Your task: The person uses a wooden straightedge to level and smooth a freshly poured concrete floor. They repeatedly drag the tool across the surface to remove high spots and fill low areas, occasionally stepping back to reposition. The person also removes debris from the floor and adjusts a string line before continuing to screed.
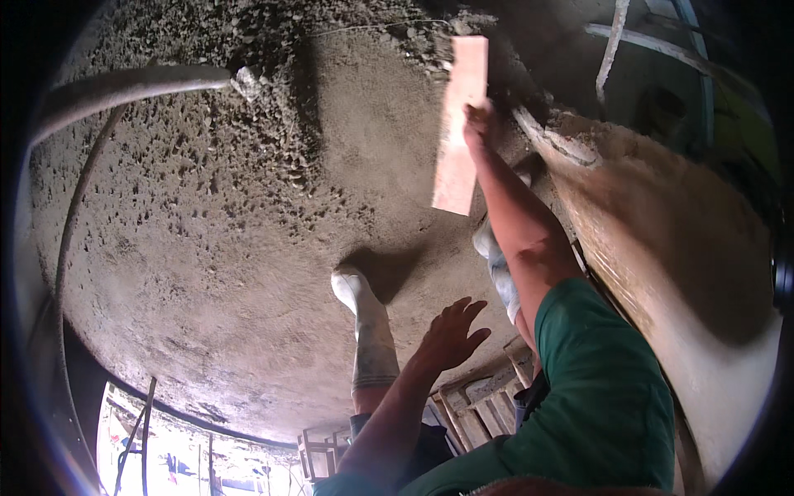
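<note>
My right hand [477, 126] grips a flat, pale reddish wooden board [455, 169] by its right edge, with the arm stretched forward. The board reaches from the smoothed grey concrete [360, 107] toward rough, stony concrete mix [265, 33] at the far end. Whether its underside touches the surface I cannot tell. Nearer to me, my left hand [452, 335] hangs above the floor with nothing in it, its fingers apart. My white rubber boots [351, 289] stand on the grey surface.
A thick pale hose or pipe [141, 83] comes in from the left, its end over the rough mix. A thin dark hose [70, 223] curves down the left side. At right rises a brown-and-white wall [662, 223]. Wooden framing [488, 409] lies behind my legs.
</note>
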### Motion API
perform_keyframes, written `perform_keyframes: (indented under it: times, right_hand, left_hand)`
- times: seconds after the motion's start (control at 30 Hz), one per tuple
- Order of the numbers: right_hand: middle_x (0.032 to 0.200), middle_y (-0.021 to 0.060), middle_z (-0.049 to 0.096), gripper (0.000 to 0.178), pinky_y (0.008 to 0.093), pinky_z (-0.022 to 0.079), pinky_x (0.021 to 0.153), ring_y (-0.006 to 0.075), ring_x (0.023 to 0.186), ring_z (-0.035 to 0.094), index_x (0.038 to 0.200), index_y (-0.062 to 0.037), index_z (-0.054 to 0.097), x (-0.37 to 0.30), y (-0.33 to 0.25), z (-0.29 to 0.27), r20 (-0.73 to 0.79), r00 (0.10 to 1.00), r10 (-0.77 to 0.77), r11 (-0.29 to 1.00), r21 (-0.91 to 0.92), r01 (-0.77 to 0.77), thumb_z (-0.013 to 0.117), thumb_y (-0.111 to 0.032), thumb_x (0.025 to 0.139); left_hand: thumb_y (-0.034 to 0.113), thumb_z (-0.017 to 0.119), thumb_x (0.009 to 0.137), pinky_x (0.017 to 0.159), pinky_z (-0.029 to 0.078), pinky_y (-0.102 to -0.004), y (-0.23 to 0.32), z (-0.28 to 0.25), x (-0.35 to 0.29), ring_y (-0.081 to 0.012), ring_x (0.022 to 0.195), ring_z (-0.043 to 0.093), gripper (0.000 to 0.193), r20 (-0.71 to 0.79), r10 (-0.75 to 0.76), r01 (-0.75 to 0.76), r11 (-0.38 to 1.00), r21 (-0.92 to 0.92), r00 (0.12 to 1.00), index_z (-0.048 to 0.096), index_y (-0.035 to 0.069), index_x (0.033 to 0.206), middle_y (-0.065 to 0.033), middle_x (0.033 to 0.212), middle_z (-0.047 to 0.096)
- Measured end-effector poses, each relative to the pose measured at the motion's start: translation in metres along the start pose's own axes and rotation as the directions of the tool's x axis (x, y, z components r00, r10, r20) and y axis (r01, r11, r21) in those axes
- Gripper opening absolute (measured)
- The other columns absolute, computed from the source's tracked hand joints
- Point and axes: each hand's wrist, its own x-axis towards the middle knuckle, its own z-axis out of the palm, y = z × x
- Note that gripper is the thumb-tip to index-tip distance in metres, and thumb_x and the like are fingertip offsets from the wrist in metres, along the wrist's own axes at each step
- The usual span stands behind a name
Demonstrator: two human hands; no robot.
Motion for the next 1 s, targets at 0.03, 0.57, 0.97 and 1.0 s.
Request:
perform_keyframes:
  times: [0.03, 0.57, 0.97, 1.0]
  right_hand:
    - [0.075, 0.0139, 0.06, 0.033, 0.0416, 0.048, 0.06, 0.0346, 0.063, 0.056, 0.102, -0.0009, 0.057, 0.015, -0.05, 0.008, 0.183, 0.983, 0.011, 0.987, 0.156, -0.04, 0.06, -0.03, 0.088]
    - [0.093, 0.0171, 0.067, 0.048, 0.0477, 0.049, 0.072, 0.0382, 0.087, 0.064, 0.109, -0.0085, 0.049, -0.018, -0.052, -0.132, 0.344, 0.86, 0.377, 0.917, -0.01, -0.399, 0.07, -0.039, 0.078]
    - [0.085, 0.0135, 0.065, 0.041, 0.0399, 0.048, 0.077, 0.0304, 0.086, 0.062, 0.101, -0.0013, 0.057, 0.06, -0.15, 0.098, 0.11, 0.943, 0.314, 0.936, 0.127, -0.327, 0.075, -0.03, 0.079]
    - [0.073, 0.0096, 0.063, 0.027, 0.0362, 0.049, 0.063, 0.0235, 0.069, 0.062, 0.088, -0.0023, 0.059, 0.067, -0.135, 0.123, 0.106, 0.947, 0.305, 0.951, 0.016, -0.308, 0.073, -0.025, 0.081]
  left_hand:
    - [0.038, 0.057, 0.089, 0.107, 0.032, -0.045, 0.003, 0.004, 0.011, -0.0377, 0.13, 0.037, 0.056, -0.063, 0.003, -0.005, 1.0, -0.028, 0.998, 0.042, 0.009, 0.136, -0.0233, 0.139, 0.04]
    - [0.035, 0.059, 0.089, 0.104, 0.036, -0.0437, 0.163, -0.038, 0.025, -0.0341, 0.124, 0.045, 0.051, -0.133, -0.027, 0.035, 0.998, 0.055, 0.991, 0.047, 0.009, 0.131, -0.0189, 0.133, 0.047]
    - [0.034, 0.057, 0.09, 0.105, 0.033, -0.0468, 0.089, -0.105, 0.019, -0.0368, 0.128, 0.04, 0.057, 0.203, -0.087, 0.09, 0.996, -0.007, 0.975, 0.039, 0.009, 0.137, -0.0221, 0.139, 0.04]
    - [0.034, 0.056, 0.09, 0.104, 0.034, -0.0471, 0.096, -0.112, 0.015, -0.0376, 0.126, 0.041, 0.056, 0.258, -0.033, 0.051, 0.997, -0.061, 0.966, 0.039, 0.008, 0.137, -0.0219, 0.138, 0.041]
